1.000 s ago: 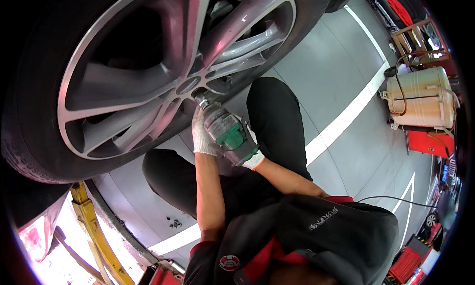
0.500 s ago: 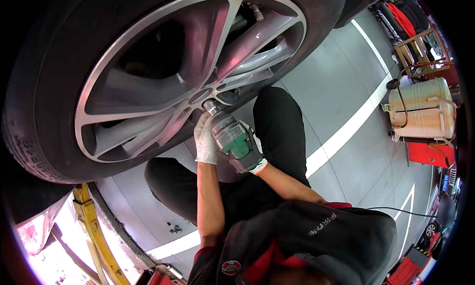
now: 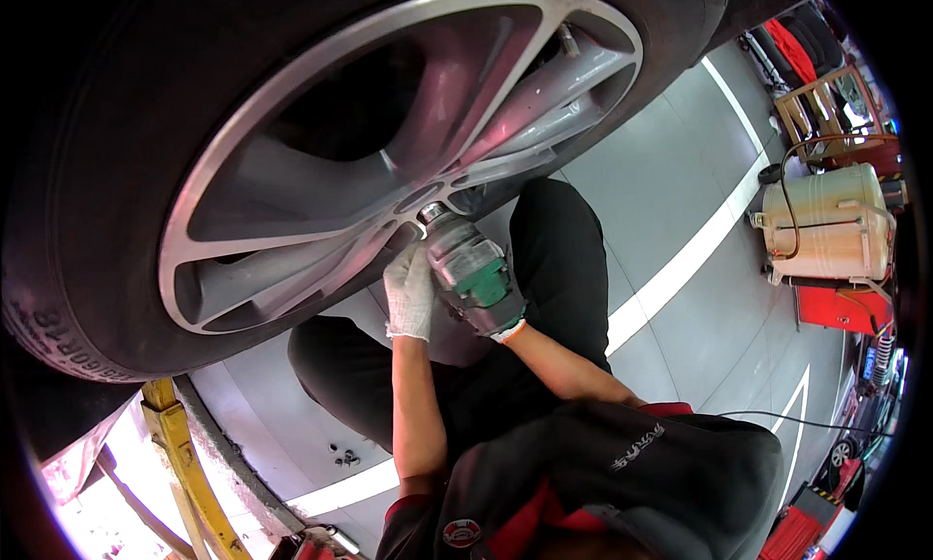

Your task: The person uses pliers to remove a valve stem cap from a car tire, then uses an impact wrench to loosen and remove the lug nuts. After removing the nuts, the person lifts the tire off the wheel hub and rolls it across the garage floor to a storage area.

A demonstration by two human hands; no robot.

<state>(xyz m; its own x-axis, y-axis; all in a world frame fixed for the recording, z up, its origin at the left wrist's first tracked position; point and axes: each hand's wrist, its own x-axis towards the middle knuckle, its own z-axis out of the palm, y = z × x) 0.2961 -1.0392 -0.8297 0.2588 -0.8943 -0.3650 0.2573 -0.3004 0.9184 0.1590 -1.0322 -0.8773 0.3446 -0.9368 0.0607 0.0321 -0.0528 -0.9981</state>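
My right hand point(image 3: 509, 331), in a white glove with an orange cuff edge, is closed round the rear of a grey and green impact wrench point(image 3: 474, 269), its fingers mostly hidden behind the tool. The wrench's metal socket point(image 3: 433, 213) points up into the hub area of a silver alloy wheel point(image 3: 292, 235), at a lug hole beside the centre cap point(image 3: 420, 198). My left hand point(image 3: 409, 290), gloved in white, has its fingers together against the wrench's nose, just below the socket. Its thumb is hidden.
A black tyre point(image 3: 97, 239) fills the upper left. Several small dark lug nuts point(image 3: 344, 456) lie on the grey floor. A yellow lift arm point(image 3: 185, 453) stands at lower left. At right are a beige wheeled tank point(image 3: 826, 222) and a red cabinet point(image 3: 841, 309); a black hose point(image 3: 797, 422) crosses the floor.
The view has shifted slightly, so wheel and wrench sit a little lower and farther right. My left fingers have slid slightly down from the socket. The right hand keeps its grip.
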